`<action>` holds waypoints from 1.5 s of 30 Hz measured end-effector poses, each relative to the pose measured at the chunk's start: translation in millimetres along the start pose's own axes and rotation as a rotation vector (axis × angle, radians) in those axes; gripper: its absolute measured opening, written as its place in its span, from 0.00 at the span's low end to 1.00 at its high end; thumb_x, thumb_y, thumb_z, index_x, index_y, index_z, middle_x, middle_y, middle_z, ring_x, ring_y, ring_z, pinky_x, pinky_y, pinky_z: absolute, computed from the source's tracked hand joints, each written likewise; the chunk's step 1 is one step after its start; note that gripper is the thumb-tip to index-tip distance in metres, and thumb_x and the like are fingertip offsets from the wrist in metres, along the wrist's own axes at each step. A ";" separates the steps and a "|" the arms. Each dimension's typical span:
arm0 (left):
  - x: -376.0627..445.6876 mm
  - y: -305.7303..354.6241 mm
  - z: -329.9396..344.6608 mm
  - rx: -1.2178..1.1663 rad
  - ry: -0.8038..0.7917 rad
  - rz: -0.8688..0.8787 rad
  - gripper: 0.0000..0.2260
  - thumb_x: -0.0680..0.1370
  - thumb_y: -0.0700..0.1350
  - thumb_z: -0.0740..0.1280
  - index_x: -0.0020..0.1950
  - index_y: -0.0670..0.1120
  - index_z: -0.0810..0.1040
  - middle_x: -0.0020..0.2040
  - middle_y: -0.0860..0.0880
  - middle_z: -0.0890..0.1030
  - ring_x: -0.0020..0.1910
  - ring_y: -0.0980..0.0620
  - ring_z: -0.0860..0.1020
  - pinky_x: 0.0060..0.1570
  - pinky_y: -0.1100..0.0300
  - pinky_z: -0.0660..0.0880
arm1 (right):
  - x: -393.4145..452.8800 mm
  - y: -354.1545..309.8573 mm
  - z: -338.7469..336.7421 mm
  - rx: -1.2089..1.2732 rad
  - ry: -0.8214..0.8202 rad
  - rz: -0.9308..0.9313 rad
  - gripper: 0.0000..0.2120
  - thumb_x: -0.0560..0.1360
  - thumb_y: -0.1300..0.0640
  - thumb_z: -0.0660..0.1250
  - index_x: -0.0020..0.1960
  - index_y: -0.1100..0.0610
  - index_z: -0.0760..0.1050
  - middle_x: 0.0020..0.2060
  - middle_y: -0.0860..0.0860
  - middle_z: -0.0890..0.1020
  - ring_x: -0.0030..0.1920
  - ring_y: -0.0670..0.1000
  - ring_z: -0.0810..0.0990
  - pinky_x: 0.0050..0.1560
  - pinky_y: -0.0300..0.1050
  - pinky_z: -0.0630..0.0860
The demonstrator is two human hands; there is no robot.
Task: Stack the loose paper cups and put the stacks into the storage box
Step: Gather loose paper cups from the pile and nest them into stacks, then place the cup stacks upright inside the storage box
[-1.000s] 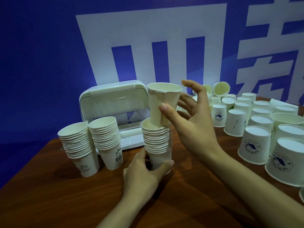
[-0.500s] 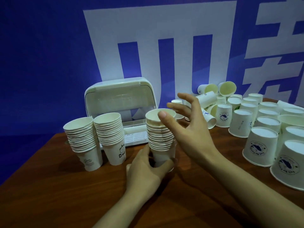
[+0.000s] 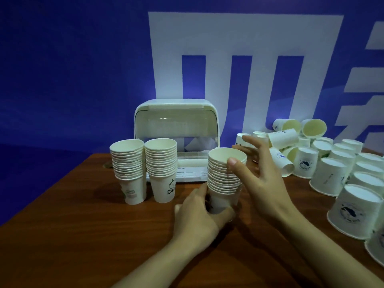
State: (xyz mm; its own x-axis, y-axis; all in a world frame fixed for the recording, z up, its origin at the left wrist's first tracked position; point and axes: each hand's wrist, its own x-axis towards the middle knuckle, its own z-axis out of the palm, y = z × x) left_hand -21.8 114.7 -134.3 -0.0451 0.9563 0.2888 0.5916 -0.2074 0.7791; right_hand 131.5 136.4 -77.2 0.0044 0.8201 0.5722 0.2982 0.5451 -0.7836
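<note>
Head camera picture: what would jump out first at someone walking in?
Probably the stack of cups at the middle of the wooden table, gripped at its base by the left hand while the right hand spreads its fingers beside the top. Two more stacks stand left of it, before a white storage box. Many loose cups crowd the right side, most upside down.
</note>
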 end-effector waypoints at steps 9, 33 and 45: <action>2.9 -10.1 -3.5 -0.135 0.031 -0.081 0.44 0.58 0.69 0.76 0.72 0.62 0.66 0.63 0.59 0.80 0.65 0.54 0.78 0.66 0.47 0.79 | -3.6 25.8 5.3 -0.101 -0.231 0.125 0.43 0.61 0.40 0.82 0.71 0.42 0.67 0.59 0.39 0.81 0.59 0.37 0.79 0.50 0.34 0.78; 52.2 -60.0 -185.4 0.003 0.299 -0.075 0.35 0.61 0.44 0.88 0.63 0.58 0.77 0.55 0.61 0.84 0.56 0.59 0.81 0.51 0.58 0.78 | 85.7 -1.5 60.3 -0.077 -0.004 0.046 0.36 0.62 0.52 0.82 0.63 0.42 0.66 0.54 0.37 0.79 0.56 0.41 0.79 0.57 0.44 0.78; 115.2 -25.5 -185.5 -0.018 0.375 0.014 0.34 0.62 0.46 0.88 0.63 0.56 0.76 0.53 0.59 0.84 0.52 0.57 0.83 0.49 0.56 0.79 | 118.8 20.2 85.4 -0.268 -0.321 0.208 0.34 0.61 0.55 0.83 0.61 0.51 0.70 0.52 0.44 0.79 0.49 0.40 0.78 0.43 0.29 0.72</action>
State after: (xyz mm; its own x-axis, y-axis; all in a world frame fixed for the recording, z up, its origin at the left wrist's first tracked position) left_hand -191.4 191.9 -17.7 -0.3305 0.8122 0.4807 0.5803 -0.2267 0.7822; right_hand 56.6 259.7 -45.7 -0.1924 0.9427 0.2727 0.5582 0.3336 -0.7597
